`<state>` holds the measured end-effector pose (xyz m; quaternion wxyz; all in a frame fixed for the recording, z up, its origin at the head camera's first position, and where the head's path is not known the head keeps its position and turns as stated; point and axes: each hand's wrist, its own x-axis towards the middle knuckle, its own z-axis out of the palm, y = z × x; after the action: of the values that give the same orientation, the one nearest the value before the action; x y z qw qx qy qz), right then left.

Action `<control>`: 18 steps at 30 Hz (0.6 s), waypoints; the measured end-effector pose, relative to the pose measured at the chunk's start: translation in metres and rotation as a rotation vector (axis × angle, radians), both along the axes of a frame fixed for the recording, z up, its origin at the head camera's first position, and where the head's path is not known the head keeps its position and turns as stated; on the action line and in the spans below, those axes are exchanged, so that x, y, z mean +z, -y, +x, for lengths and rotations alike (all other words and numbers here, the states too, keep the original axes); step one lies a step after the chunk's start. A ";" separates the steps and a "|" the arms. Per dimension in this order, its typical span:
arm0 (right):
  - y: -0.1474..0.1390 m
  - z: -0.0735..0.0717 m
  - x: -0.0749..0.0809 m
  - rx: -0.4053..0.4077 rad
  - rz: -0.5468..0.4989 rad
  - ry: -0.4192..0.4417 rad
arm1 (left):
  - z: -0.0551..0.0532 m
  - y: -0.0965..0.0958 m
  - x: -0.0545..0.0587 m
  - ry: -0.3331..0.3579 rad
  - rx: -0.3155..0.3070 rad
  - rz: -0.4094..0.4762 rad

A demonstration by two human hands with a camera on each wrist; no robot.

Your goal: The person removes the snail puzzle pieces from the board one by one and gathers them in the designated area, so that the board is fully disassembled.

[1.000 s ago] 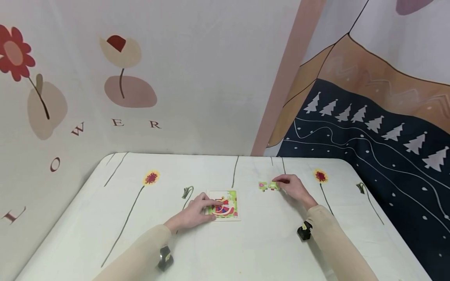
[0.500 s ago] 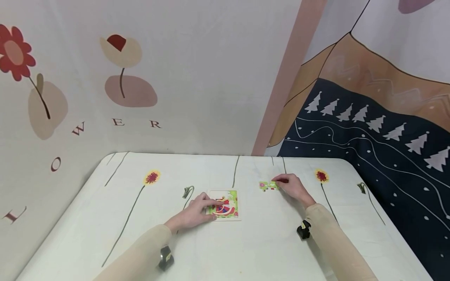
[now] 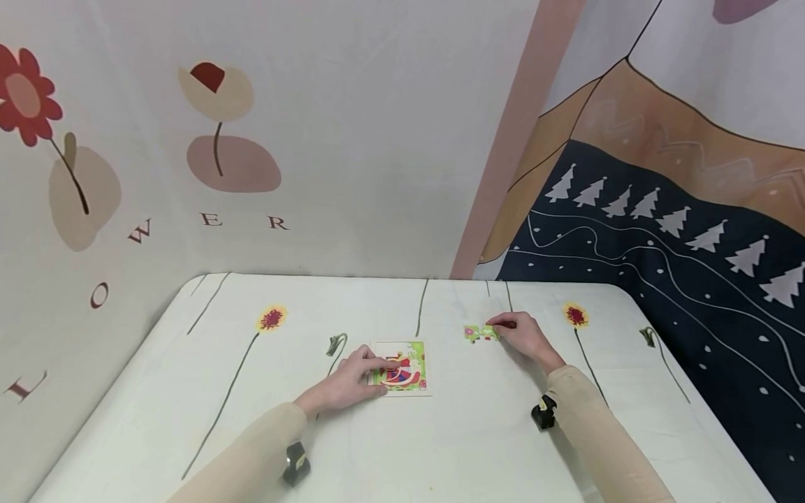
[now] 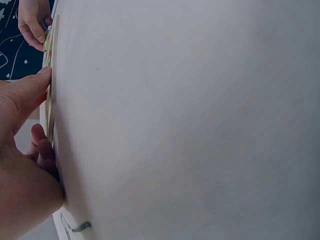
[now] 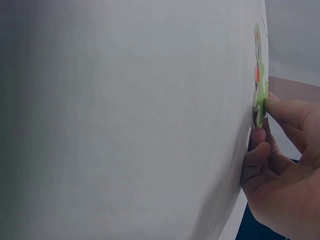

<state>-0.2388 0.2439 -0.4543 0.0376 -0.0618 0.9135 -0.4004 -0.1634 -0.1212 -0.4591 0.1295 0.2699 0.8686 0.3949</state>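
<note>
A square jigsaw puzzle (image 3: 411, 377) in a pale tray lies at mid-table, with a red, blue and green picture. My left hand (image 3: 344, 377) rests on its left side, index finger stretched over the picture and thumb at the near edge. In the left wrist view the thumb (image 4: 37, 82) lies along the tray's thin edge. To the right, my right hand (image 3: 525, 337) pinches a green puzzle piece (image 3: 490, 334) low over the tabletop; the right wrist view shows this green piece (image 5: 260, 102) at the fingertips. Just left of it lies another green piece (image 3: 471, 332) with a pink spot.
A white cloth (image 3: 440, 447) printed with flowers and stems covers the table. Behind it stands a pale wall (image 3: 352, 230) with printed letters and flowers. Dark fabric (image 3: 679, 279) with white trees hangs at the right. A black wrist camera (image 3: 544, 413) sits below the right sleeve.
</note>
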 end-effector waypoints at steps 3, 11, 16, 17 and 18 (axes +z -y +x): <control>0.000 0.000 0.000 0.001 -0.005 -0.003 | 0.000 0.000 0.000 -0.009 -0.004 -0.001; -0.001 0.000 0.001 0.001 0.001 0.007 | 0.000 0.000 -0.001 -0.021 -0.006 -0.009; -0.002 0.001 0.000 0.001 -0.012 0.004 | 0.001 -0.001 0.002 -0.001 0.012 -0.024; -0.002 0.002 0.000 0.004 -0.012 -0.003 | 0.001 -0.001 0.002 0.000 0.016 -0.027; -0.002 0.002 0.000 0.002 -0.015 -0.009 | 0.001 -0.001 0.002 0.000 0.020 -0.031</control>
<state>-0.2372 0.2459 -0.4543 0.0337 -0.0647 0.9106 -0.4068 -0.1621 -0.1201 -0.4567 0.1294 0.2591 0.8773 0.3828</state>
